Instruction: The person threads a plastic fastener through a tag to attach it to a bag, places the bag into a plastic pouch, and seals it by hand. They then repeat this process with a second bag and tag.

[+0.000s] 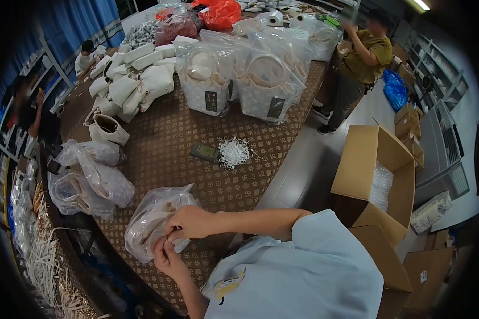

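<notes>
At the near edge of the patterned brown table [213, 133] lies a handbag in a clear plastic bag [138, 231]. My right hand [189, 222] is closed at the bag's right side, its fingers pinched on the plastic. Just below it, my left hand [167, 258] also has its fingertips pressed together at the bag's edge, nearly touching the right. Whether a small item sits between the fingertips cannot be made out. Farther off on the table are a pile of white looped tags [235, 153] and a stack of dark green cards [205, 152].
Bagged handbags [104, 175] lie at the left. Wrapped handbags [266, 87] stand at the back, beside heaped white handbags [127, 87]. An open cardboard box [356, 159] is at the right. A person [364, 58] stands behind the table; two others are at the left.
</notes>
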